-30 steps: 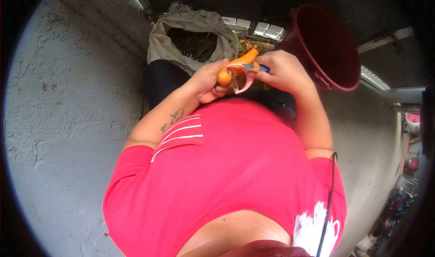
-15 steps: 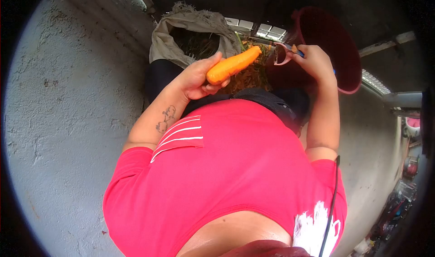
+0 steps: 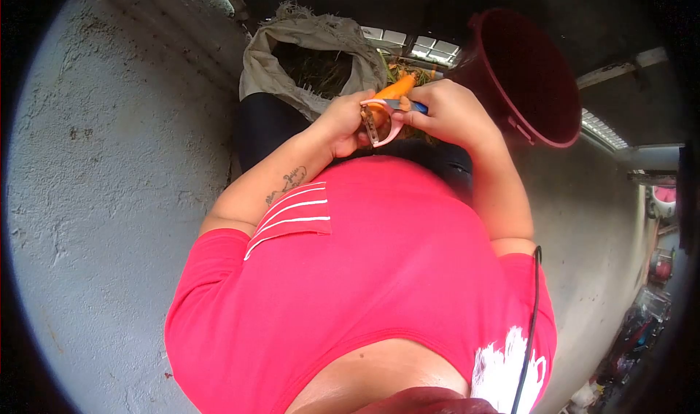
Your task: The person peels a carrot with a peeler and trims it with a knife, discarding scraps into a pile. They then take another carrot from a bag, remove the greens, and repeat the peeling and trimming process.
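My left hand (image 3: pixel 345 124) is wrapped round the thick end of an orange carrot (image 3: pixel 396 89), whose narrow tip points up and away from me. In my right hand (image 3: pixel 446 110) is a peeler (image 3: pixel 394 128) with a pale pink curved frame, a metal blade and a blue handle. The peeler's blade end overlaps the carrot's near end, right beside my left fingers. Part of the carrot is hidden behind the peeler and my hands.
An open woven sack (image 3: pixel 255 67) with green plant scraps inside stands ahead to the left. A dark red bucket (image 3: pixel 494 86) is tilted at the right. Leafy scraps and peelings lie beyond my hands. A grey wall (image 3: pixel 109 195) runs along my left.
My right hand has brought the peeler left and down onto the near end of the carrot. My left hand has shifted slightly right, and the bucket sits a little differently.
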`<state>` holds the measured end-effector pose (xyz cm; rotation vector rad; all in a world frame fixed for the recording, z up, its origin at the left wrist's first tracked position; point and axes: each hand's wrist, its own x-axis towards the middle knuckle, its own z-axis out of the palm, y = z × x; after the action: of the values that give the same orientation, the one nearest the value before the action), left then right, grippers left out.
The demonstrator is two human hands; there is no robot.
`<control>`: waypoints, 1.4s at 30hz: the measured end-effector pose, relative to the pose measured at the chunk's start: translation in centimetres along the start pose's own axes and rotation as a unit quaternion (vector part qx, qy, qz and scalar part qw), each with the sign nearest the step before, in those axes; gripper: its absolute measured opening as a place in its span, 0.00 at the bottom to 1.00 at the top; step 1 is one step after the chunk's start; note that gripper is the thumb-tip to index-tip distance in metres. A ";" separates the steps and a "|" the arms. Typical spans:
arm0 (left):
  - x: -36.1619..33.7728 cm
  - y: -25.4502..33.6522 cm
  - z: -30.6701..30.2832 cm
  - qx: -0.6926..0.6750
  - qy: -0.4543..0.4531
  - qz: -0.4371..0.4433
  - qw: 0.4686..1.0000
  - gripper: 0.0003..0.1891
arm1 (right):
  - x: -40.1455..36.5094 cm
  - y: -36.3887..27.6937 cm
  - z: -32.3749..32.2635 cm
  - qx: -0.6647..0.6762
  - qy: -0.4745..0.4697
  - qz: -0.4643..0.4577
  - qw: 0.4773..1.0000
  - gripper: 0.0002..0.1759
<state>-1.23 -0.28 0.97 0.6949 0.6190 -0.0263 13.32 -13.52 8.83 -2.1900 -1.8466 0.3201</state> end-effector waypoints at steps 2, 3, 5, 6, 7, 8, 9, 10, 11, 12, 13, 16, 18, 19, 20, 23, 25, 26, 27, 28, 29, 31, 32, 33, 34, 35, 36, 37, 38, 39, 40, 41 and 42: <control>-0.5 0.3 -0.9 0.019 -0.040 -0.004 0.999 0.22 | 0.2 0.5 0.0 -0.009 0.004 -0.007 1.000 0.23; -0.9 0.4 -1.2 0.020 -0.049 -0.006 0.999 0.22 | 0.0 0.9 -0.2 -0.010 0.013 -0.014 1.000 0.23; -1.7 0.4 -1.5 0.024 -0.065 -0.009 0.998 0.22 | -0.1 2.0 -0.9 0.010 0.000 0.004 1.000 0.23; -1.9 0.4 -1.4 0.026 -0.058 -0.016 0.998 0.22 | -0.1 2.5 -0.8 0.018 0.001 -0.003 1.000 0.24; -2.1 0.4 -1.1 0.029 -0.050 -0.022 0.998 0.22 | 0.0 2.9 -0.7 0.026 0.002 -0.011 1.000 0.24; -2.2 0.4 -1.0 0.032 -0.043 -0.028 0.998 0.22 | 0.1 3.4 -0.6 0.034 0.003 -0.020 0.999 0.24; -2.1 0.4 -1.3 0.031 -0.051 -0.029 0.998 0.23 | 0.2 3.8 -0.7 0.042 -0.004 -0.014 0.999 0.24; -1.9 0.4 -1.8 0.031 -0.059 -0.030 0.997 0.23 | 0.3 5.0 -0.8 0.028 -0.004 0.019 0.999 0.24; -1.9 0.5 -2.2 0.030 -0.068 -0.032 0.997 0.23 | 0.3 6.8 -0.6 0.014 -0.005 0.053 0.998 0.24; -1.9 0.9 -2.4 0.021 -0.084 -0.023 0.996 0.23 | 0.3 8.5 -0.4 -0.001 -0.006 0.087 0.996 0.24; -2.2 1.3 -2.6 0.012 -0.100 -0.016 0.995 0.23 | 0.2 9.9 -0.2 -0.044 -0.003 0.138 0.989 0.24; -2.2 2.2 -3.0 0.008 -0.131 0.002 0.991 0.24 | -0.6 11.6 -0.1 -0.117 0.043 0.193 0.973 0.25; -2.2 2.6 -2.6 0.003 -0.115 0.003 0.993 0.25 | -0.6 10.1 -0.8 -0.033 0.056 0.179 0.982 0.25; -2.0 2.5 -2.5 0.003 -0.101 0.005 0.995 0.24 | -0.5 8.7 -1.1 0.010 0.062 0.174 0.983 0.24; -1.5 2.2 -2.3 0.004 -0.088 0.006 0.996 0.24 | -0.4 7.5 -1.1 0.039 0.052 0.136 0.988 0.23; -0.6 1.5 -1.8 0.007 -0.056 0.012 0.998 0.22 | -0.1 3.0 -0.8 0.060 0.041 0.006 0.997 0.23; -0.8 1.0 -0.1 0.013 0.026 0.033 0.999 0.20 | 0.4 1.3 -0.3 0.022 0.023 -0.031 0.999 0.23; -0.6 1.0 -0.4 0.001 0.018 0.025 1.000 0.20 | 0.5 0.9 -0.2 0.014 0.023 -0.035 0.999 0.23; -0.2 1.0 -0.7 -0.011 0.009 0.017 1.000 0.19 | 0.5 0.5 -0.2 0.007 0.023 -0.038 0.999 0.23; -0.1 1.0 -1.0 -0.023 0.000 0.009 1.000 0.19 | 0.6 0.2 -0.2 -0.001 0.022 -0.042 0.999 0.23; -0.2 1.0 -1.2 -0.023 -0.022 -0.002 1.000 0.20 | 0.7 0.3 -0.1 -0.022 0.017 -0.035 0.999 0.22; -0.8 1.3 -1.5 -0.023 -0.066 -0.023 0.997 0.20 | 0.7 0.3 -0.1 -0.011 0.026 -0.049 0.998 0.21; -0.9 1.2 -1.8 -0.022 -0.085 -0.032 0.996 0.20 | 0.8 0.3 -0.2 -0.006 0.031 -0.057 0.998 0.21; -1.1 1.0 -2.1 -0.020 -0.104 -0.040 0.994 0.21 | 0.9 0.6 -0.1 -0.010 0.029 -0.065 0.997 0.20; -1.3 0.8 -2.3 -0.018 -0.122 -0.049 0.991 0.21 | 0.9 1.1 0.2 -0.012 0.027 -0.072 0.997 0.20; -1.7 0.8 -2.4 -0.008 -0.118 -0.052 0.992 0.22 | 0.9 1.6 0.2 -0.015 0.025 -0.081 0.996 0.20; -2.2 1.0 -2.3 0.002 -0.114 -0.055 0.992 0.22 | 0.8 2.2 0.0 -0.009 0.038 -0.078 0.996 0.20; -2.5 1.2 -2.3 0.012 -0.110 -0.057 0.992 0.23 | 0.6 2.8 -0.3 -0.004 0.052 -0.076 0.996 0.20; -2.5 1.2 -2.5 0.010 -0.120 -0.056 0.991 0.23 | 0.5 3.6 -0.7 0.001 0.065 -0.074 0.995 0.20; -2.4 1.3 -2.8 0.007 -0.129 -0.053 0.990 0.23 | 0.5 4.4 -0.8 0.035 0.052 -0.051 0.997 0.15; -2.4 1.3 -2.9 0.004 -0.138 -0.052 0.989 0.23 | 0.9 5.8 -0.3 0.030 0.036 -0.007 0.999 0.16; -2.7 1.5 -2.7 0.001 -0.110 -0.066 0.992 0.23 | 1.0 7.0 -0.3 0.005 0.024 0.034 0.999 0.19; -2.6 1.6 -2.9 0.001 -0.130 -0.067 0.989 0.23 | 1.1 8.2 -0.4 -0.022 0.015 0.074 0.997 0.24</control>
<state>-4.55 2.27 1.66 0.6375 0.4136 -0.2395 21.27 -13.74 6.49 -2.3543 -1.6941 0.2775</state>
